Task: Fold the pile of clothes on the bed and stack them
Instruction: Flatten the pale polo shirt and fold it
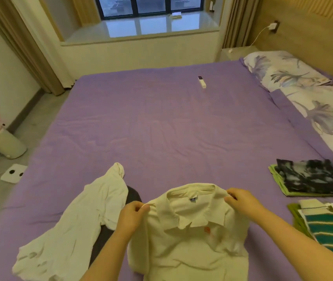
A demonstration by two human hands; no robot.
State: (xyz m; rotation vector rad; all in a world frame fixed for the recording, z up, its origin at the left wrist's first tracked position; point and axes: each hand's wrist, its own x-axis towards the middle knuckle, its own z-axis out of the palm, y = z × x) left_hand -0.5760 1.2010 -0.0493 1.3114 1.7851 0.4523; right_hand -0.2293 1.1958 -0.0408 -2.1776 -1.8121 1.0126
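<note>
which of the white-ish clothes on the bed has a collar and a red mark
The cream polo shirt that both hands pinch at the shoulders: it has a collar and a red chest mark. The white garment crumpled to its left shows neither.

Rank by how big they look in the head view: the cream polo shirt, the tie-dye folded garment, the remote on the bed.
1. cream polo shirt, though nearness to the camera inflates it
2. tie-dye folded garment
3. remote, smallest and farthest away
</note>
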